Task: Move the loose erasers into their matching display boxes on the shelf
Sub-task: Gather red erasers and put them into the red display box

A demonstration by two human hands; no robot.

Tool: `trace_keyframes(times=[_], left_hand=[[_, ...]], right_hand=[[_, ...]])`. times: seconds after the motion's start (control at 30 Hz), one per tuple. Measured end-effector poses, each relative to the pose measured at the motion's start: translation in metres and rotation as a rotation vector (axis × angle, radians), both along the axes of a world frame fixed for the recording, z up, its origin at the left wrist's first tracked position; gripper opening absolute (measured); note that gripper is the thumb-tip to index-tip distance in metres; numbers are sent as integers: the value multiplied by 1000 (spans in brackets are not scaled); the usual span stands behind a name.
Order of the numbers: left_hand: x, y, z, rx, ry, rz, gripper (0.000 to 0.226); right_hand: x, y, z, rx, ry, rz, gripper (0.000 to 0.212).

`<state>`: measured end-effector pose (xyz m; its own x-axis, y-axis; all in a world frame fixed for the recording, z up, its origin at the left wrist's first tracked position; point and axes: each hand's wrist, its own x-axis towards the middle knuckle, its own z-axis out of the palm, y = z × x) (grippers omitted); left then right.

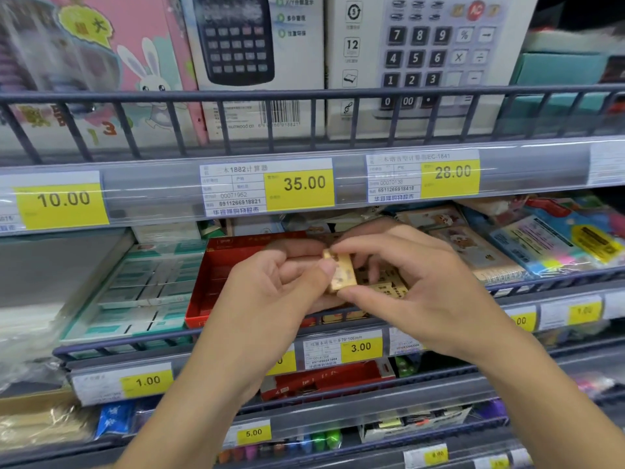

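Both my hands meet over the red display box (pixel 209 282) on the middle shelf. Between them is a gold-wrapped eraser (pixel 343 274), tilted on its edge above the box. My left hand (pixel 270 292) pinches its left side with thumb and fingers. My right hand (pixel 416 292) pinches it from the top and bottom at the right. More gold erasers (pixel 389 287) lie in the box under my right hand, partly hidden. To the left, a teal and white display box (pixel 142 289) holds rows of white erasers.
A dark wire rail (pixel 111 350) fronts the middle shelf, with yellow price tags below. Calculator boxes (pixel 257 62) stand on the shelf above. Sticky notes and notepads (pixel 548 238) fill the right of the middle shelf. Pens and another red box (pixel 324 380) sit on lower shelves.
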<state>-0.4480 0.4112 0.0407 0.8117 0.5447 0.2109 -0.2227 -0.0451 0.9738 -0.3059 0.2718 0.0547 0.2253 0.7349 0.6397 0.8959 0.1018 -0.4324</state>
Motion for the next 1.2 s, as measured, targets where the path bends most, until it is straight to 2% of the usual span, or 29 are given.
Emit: trace_keyframes(times=[0.07, 0.13, 0.2, 0.3, 0.37, 0.5, 0.63, 0.77, 0.9, 1.2], left_hand=[[0, -2, -4, 281, 40, 144, 21], [-1, -2, -6, 674, 128, 261, 30], [1, -2, -10, 978, 263, 239, 42], [8, -6, -15, 1211, 405, 155, 57], [11, -8, -15, 1342, 446, 166, 55], [14, -7, -20, 1468, 372, 227, 32], [16, -6, -25, 1498, 332, 245, 28], [16, -6, -26, 1497, 337, 258, 29], [16, -5, -27, 1498, 332, 263, 29], [15, -7, -27, 1458, 320, 243, 34]], right_hand=[[11, -9, 6, -20, 45, -63, 32], [29, -15, 12, -93, 147, -194, 29], [49, -20, 16, -249, 194, -331, 33], [64, -20, 20, -358, 224, -399, 23], [68, -17, 20, -411, 178, -417, 27], [72, -9, 15, -598, 33, -427, 29], [77, -2, 11, -728, 1, -435, 36], [81, 1, 10, -702, -20, -400, 30], [82, 2, 11, -760, -17, -414, 32], [79, -2, 4, -699, -26, -377, 31]])
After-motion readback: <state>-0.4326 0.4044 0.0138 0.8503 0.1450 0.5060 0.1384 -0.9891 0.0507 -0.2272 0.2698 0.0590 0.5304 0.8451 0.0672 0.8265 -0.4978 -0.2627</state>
